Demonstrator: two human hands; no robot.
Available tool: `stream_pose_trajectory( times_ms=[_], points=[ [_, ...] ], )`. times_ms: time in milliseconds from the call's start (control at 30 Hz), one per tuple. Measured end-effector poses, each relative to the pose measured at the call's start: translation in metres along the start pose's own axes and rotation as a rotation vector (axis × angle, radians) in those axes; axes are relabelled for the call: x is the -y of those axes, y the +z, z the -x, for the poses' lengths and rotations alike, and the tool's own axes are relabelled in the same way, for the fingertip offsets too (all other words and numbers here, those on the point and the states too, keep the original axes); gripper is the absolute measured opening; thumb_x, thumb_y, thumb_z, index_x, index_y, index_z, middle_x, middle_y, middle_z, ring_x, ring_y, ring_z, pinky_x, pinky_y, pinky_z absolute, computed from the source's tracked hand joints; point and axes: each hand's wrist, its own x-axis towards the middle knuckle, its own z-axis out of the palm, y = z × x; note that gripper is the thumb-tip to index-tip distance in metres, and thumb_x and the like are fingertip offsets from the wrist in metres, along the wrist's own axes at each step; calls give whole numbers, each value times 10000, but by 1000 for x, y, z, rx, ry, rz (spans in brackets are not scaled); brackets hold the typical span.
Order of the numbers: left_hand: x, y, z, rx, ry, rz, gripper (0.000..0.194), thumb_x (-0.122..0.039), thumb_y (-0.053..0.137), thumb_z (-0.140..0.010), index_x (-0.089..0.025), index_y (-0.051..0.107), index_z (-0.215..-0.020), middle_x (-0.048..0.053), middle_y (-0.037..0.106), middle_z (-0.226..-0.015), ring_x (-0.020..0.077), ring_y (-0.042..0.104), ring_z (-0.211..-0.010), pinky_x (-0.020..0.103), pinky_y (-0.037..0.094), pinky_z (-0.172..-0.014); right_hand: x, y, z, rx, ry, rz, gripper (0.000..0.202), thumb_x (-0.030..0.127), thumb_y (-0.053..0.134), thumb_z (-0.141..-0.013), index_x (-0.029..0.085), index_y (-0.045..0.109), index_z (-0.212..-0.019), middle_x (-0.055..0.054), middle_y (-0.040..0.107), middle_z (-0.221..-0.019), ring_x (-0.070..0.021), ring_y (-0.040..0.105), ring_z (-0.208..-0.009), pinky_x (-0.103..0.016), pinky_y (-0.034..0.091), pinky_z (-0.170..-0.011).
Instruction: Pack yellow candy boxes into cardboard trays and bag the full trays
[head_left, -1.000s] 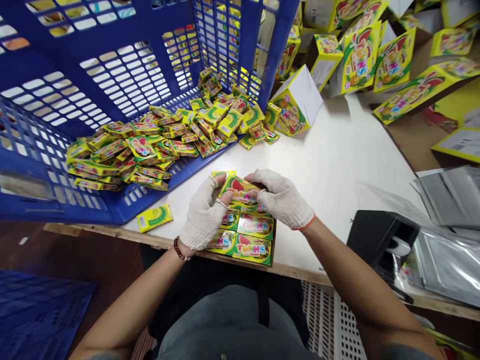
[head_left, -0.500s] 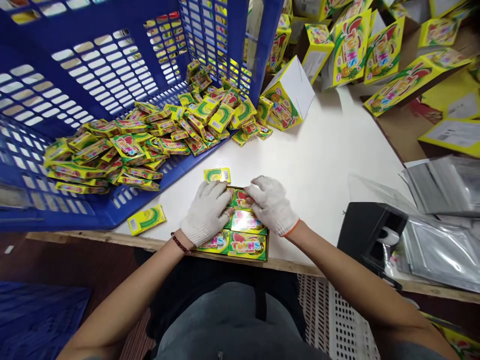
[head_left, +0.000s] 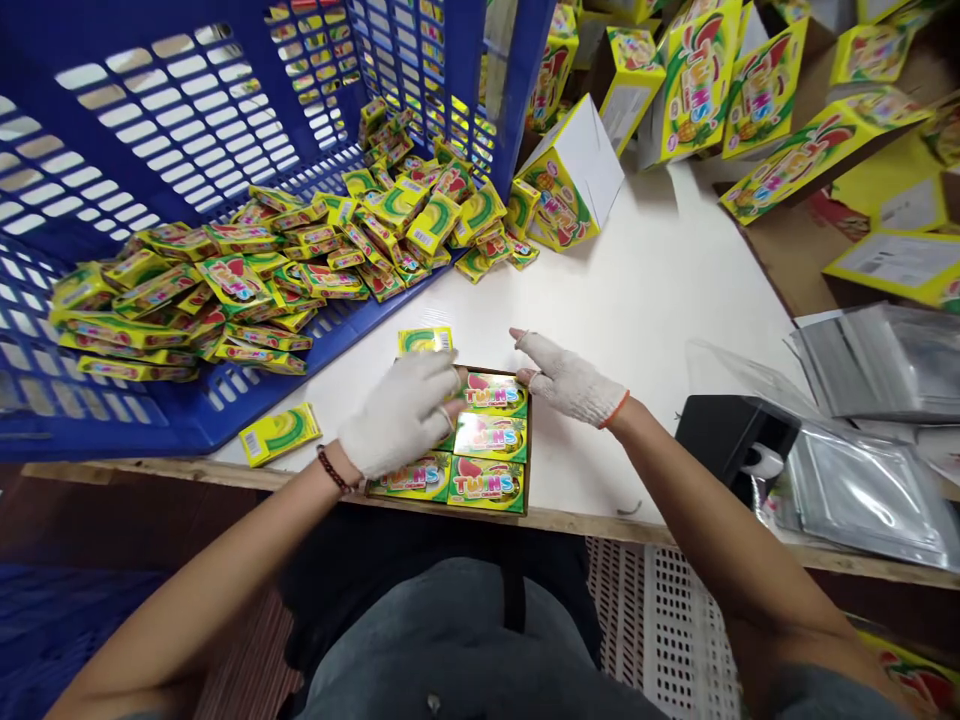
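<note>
Both hands wear white knit gloves with bare fingertips. My left hand [head_left: 405,412] lies over the left side of a shallow box [head_left: 527,480], its fingers stretched out and covering part of the contents. Inside that box, small yellow-green TWINS candy packs [head_left: 487,486] lie flat in rows, fronts up. Just off the box's upper right corner, my right hand [head_left: 562,378] is raised with fingers apart and nothing in it. One loose pack [head_left: 425,340] lies beyond the box, partly behind my left fingers. Another loose pack [head_left: 280,434] rests to the left, near the table edge.
A blue perforated crate [head_left: 247,410] tipped toward me holds a heap of candy packs [head_left: 322,250]. Yellow TWINS display cartons [head_left: 697,90] crowd the back right. A black dispenser-like object [head_left: 735,450] and clear plastic sleeves [head_left: 870,490] sit at the right on the white table [head_left: 645,300].
My right hand has lifted off the box and moved right, its fingers opening out. My left hand stays over the packs, its fingers a little straighter. The camera view has shifted slightly.
</note>
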Motion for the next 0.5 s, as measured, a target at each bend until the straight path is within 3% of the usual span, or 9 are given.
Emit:
stream_pose_trajectory(
  times_ms=[100, 200, 267, 367, 500],
  points=[
    [44, -15, -7, -116, -327, 146, 361, -375, 468, -920, -184, 661, -1159, 107, 660, -1258, 259, 577, -1206, 422, 443, -1061, 1, 3, -7, 173, 94, -112, 453, 290, 437, -904, 152, 594, -1306, -111, 667, -1290, -249, 620, -1170, -411, 499, -1001],
    [87, -18, -22, -63, -591, 253, 388, -416, 558, -840, -157, 674, -1106, 110, 704, -1162, 266, 623, -1083, 400, 487, -972, 10, 9, -15, 259, 181, -63, 317, 184, 436, -854, 171, 685, -1048, -71, 751, -1013, -219, 670, -902, -337, 536, -788],
    [108, -14, -34, 25, -635, 285, 446, -445, 655, -736, -141, 674, -1063, 119, 704, -1137, 270, 629, -1032, 375, 498, -911, 15, 10, -19, 269, 217, 10, 262, 146, 461, -817, 178, 687, -945, -64, 753, -920, -210, 657, -831, -312, 513, -730],
    [124, 0, -47, 145, -629, 293, 554, -471, 762, -573, -141, 663, -1007, 89, 707, -980, 251, 627, -896, 321, 489, -778, 16, 9, -16, 300, 202, -84, 249, 205, 524, -839, 190, 667, -1042, -56, 748, -1008, -197, 662, -880, -290, 513, -746],
    [121, 13, -48, 183, -652, 318, 362, -377, 777, -533, -171, 630, -792, 29, 645, -742, 208, 575, -739, 290, 431, -663, 15, 14, -5, 212, 211, -153, 403, 250, 623, -805, 186, 601, -1202, -72, 733, -1097, -203, 666, -899, -318, 534, -767]
  ],
)
